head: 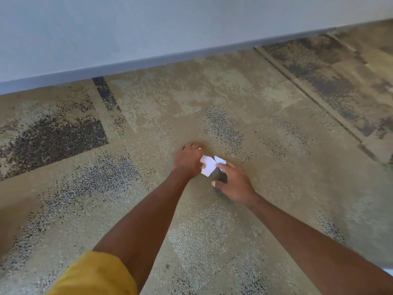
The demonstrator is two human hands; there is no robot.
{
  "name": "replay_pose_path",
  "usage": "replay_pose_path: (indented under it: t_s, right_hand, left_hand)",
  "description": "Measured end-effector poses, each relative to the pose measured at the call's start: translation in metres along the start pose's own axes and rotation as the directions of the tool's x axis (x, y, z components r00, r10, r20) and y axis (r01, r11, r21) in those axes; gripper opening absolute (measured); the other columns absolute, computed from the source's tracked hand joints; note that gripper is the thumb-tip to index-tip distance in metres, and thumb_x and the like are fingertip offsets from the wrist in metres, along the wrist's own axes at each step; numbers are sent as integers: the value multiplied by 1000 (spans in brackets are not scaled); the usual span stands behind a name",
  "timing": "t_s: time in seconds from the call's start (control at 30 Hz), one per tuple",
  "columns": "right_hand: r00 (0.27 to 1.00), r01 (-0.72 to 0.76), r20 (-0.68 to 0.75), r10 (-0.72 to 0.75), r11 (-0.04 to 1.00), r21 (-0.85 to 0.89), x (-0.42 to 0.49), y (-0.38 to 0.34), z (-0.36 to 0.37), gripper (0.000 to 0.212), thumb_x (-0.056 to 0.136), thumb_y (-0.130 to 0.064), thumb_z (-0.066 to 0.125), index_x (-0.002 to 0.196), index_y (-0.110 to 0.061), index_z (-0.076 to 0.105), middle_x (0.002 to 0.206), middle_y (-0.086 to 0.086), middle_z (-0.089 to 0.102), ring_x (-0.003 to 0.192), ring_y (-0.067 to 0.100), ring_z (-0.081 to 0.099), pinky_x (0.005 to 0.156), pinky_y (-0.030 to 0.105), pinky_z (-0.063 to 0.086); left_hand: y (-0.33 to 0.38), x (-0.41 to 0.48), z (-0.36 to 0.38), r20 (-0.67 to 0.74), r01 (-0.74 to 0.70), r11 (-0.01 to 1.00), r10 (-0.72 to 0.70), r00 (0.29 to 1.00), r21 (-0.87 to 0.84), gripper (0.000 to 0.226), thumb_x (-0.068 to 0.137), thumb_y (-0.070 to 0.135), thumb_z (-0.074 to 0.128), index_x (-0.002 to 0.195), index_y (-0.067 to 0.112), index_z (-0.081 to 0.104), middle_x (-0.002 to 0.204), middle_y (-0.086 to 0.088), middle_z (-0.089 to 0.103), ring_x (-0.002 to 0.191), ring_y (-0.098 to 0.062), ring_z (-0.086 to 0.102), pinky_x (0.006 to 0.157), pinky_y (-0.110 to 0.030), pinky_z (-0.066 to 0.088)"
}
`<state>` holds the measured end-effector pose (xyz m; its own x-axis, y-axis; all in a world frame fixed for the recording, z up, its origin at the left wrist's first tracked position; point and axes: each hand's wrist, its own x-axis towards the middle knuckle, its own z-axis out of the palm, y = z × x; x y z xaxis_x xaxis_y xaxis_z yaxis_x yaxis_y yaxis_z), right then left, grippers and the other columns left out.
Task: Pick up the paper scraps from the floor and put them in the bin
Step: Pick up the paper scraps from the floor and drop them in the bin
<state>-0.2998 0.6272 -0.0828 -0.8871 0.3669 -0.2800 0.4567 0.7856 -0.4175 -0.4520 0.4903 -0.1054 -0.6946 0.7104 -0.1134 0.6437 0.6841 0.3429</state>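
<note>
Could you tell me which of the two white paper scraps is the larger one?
The larger scrap is the one against the left hand; the smaller scrap lies by the right hand's fingertips.

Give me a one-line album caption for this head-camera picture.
Both hands, left and right, gather white paper scraps off a speckled carpet near the wall; no bin in sight.

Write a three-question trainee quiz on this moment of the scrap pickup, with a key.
1. True or false: the bin is in view.
2. Which hand grips the larger paper scrap? A) left hand B) right hand
3. What colour is the sleeve at the left arm?

Key: 1. False, only the carpet and wall show. 2. A; the right hand touches the smaller scrap. 3. Yellow.
</note>
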Motion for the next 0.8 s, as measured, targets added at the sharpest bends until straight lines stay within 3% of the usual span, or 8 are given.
replay_pose_path:
  t_s: [0.07, 0.17, 0.27, 0.37, 0.47, 0.6, 0.7, 0.8]
  right_hand:
    - [1000, 1, 0, -1, 1000, 1, -1, -2, 0, 70, 89, -43, 79, 153, -26, 55, 154, -7, 51, 141, 26, 42, 109, 40, 42]
    - [1000, -3, -30, 4, 999, 33, -1, -8, 2, 70, 86, -44, 81, 150, -27, 57, 151, -10, 52, 136, 24, 46, 108, 44, 47]
    - [996, -58, -66, 67, 989, 136, -3, -19, 7, 61, 85, -46, 80, 142, -31, 62, 147, -14, 56, 128, 18, 54, 107, 44, 49]
    - [985, -115, -84, 153, 930, 350, -5, -33, 17, 47, 88, -42, 81, 132, -29, 69, 118, -7, 69, 107, 18, 67, 97, 39, 54]
    - [982, -116, -68, 174, 855, 505, -9, -51, 32, 36, 91, -25, 82, 124, -26, 69, 95, -8, 68, 88, 14, 68, 86, 35, 56]
    - [990, -126, 19, 137, 834, 537, -10, -72, 47, 60, 84, -24, 81, 137, -39, 58, 114, -10, 76, 105, 12, 73, 99, 42, 59]
    - [986, -166, 78, 146, 877, 451, -2, -77, 44, 77, 88, -30, 74, 156, -45, 41, 131, -11, 67, 117, 17, 67, 101, 42, 57]
    - [983, -165, 122, 135, 944, 286, 11, -79, 35, 87, 83, -30, 76, 160, -42, 37, 148, 3, 57, 130, 30, 61, 107, 51, 54]
  left_hand:
    - [2, -3, 2, -55, 41, 999, -42, 998, -11, 47, 96, 27, 74, 139, 11, 64, 155, -4, 52, 141, -28, 46, 113, -41, 44]
    - [9, -21, 8, -129, 90, 992, -101, 987, -87, 29, 98, 18, 71, 125, 7, 71, 143, -8, 59, 130, -32, 51, 105, -40, 46]
    - [15, -46, 12, -181, 165, 946, -221, 958, -279, 19, 98, 11, 68, 116, 9, 76, 125, -8, 66, 117, -31, 59, 94, -39, 49]
    - [14, -71, 18, -169, 231, 819, -366, 915, -525, 18, 95, 6, 69, 111, 12, 75, 116, -7, 65, 103, -29, 65, 78, -37, 52]
    - [7, -93, 21, -182, 220, 794, -381, 907, -567, 29, 89, 2, 71, 115, 14, 72, 111, -7, 65, 98, -30, 66, 72, -35, 50]
    - [0, -108, 17, -140, 217, 801, -348, 927, -558, 60, 83, 3, 78, 139, 21, 67, 119, -9, 68, 106, -27, 66, 80, -31, 49]
    - [-2, -111, 8, -115, 235, 780, -364, 924, -580, 56, 84, 8, 80, 136, 22, 68, 117, -10, 71, 105, -30, 70, 85, -39, 58]
    - [1, -116, -1, -103, 238, 788, -354, 929, -567, 52, 86, 7, 78, 136, 20, 69, 119, -12, 71, 106, -33, 70, 85, -40, 57]
